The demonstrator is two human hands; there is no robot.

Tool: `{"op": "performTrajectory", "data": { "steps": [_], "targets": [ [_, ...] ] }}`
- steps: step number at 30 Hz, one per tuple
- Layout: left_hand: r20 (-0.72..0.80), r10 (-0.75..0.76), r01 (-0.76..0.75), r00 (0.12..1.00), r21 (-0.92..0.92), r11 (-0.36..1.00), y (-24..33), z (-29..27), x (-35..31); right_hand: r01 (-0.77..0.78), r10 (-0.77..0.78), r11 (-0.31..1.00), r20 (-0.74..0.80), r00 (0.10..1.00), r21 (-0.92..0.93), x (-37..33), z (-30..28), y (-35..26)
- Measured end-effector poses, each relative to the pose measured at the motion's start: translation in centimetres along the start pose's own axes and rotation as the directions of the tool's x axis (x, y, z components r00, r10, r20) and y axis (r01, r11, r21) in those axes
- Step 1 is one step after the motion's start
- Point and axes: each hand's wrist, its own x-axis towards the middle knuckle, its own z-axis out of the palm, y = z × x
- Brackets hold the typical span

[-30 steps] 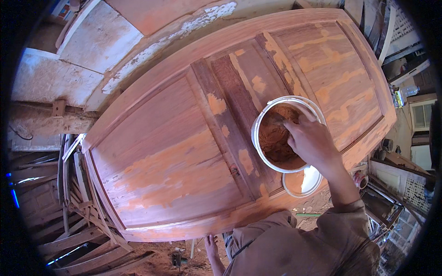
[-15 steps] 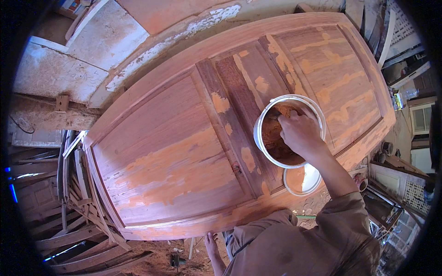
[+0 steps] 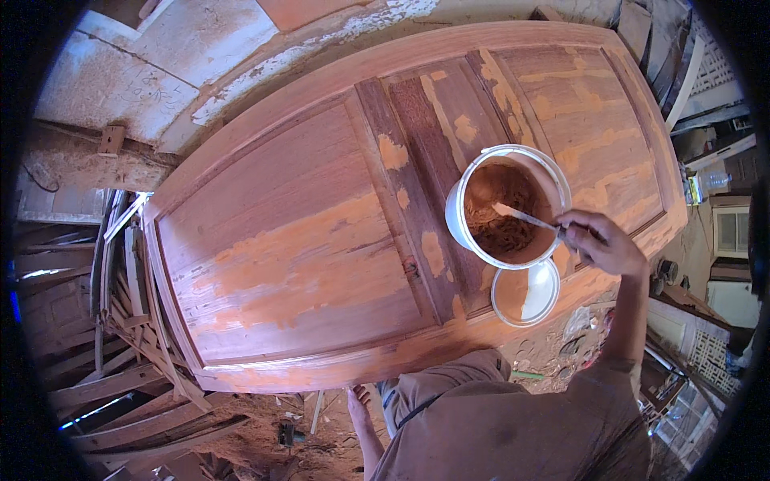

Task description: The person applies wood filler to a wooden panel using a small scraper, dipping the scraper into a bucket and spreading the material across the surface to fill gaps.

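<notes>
My right hand (image 3: 605,242) is closed round the handle of a putty knife (image 3: 525,216), whose narrow blade reaches over the mouth of a white bucket (image 3: 459,228). Some orange paste sits at the blade's tip. Inside the bucket lies reddish-brown filler (image 3: 501,192). The bucket stands on a large panelled wooden door (image 3: 281,192) with orange smears over its panels and rails. Beside the bucket, nearer me, a round white lid (image 3: 545,293) is half coated with filler. Low at the door's near edge is my left hand (image 3: 359,405), holding no tool, its fingers apart and partly seen.
Scrap timber (image 3: 144,337) is stacked along the left. A pale wall or ledge (image 3: 144,80) runs behind the door. At the right are a plastic bottle (image 3: 716,181), old frames and a lattice panel (image 3: 714,341). Dirt and debris cover the floor (image 3: 321,449).
My right hand has come out of the bucket toward the right, bringing the putty knife into sight. My left hand stays by the near edge. The view has shifted slightly.
</notes>
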Motion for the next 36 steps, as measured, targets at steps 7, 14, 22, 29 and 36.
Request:
{"op": "performTrajectory", "data": {
  "steps": [7,14,22,29,36],
  "targets": [
    [-0.005,0.015,-0.015,1.000,0.009,1.000,-0.3,-0.3,1.1,0.038,0.004,0.936,-0.118,0.993,0.350,-2.5,3.1,4.8],
    [-0.023,0.003,-0.002,1.000,0.031,1.000,0.6,1.0,1.3,0.159,-0.090,0.963,-0.293,0.952,0.219,-3.0,7.3,5.2],
    [0.015,0.096,-0.091,0.995,-0.208,0.974,-0.7,0.5,0.8,0.527,-0.458,0.849,-0.539,0.707,-0.030,-2.0,11.8,4.2],
    [-0.079,0.232,-0.193,0.969,0.337,0.921,-2.8,1.4,0.4,0.399,-0.186,0.847,-0.508,0.841,0.351,-4.5,16.9,3.1],
    [-0.174,0.171,-0.130,0.970,0.223,0.966,0.2,-4.5,-4.6,0.313,-0.111,0.683,-0.330,0.937,0.660,-5.1,26.3,-0.7]
  ]
}}
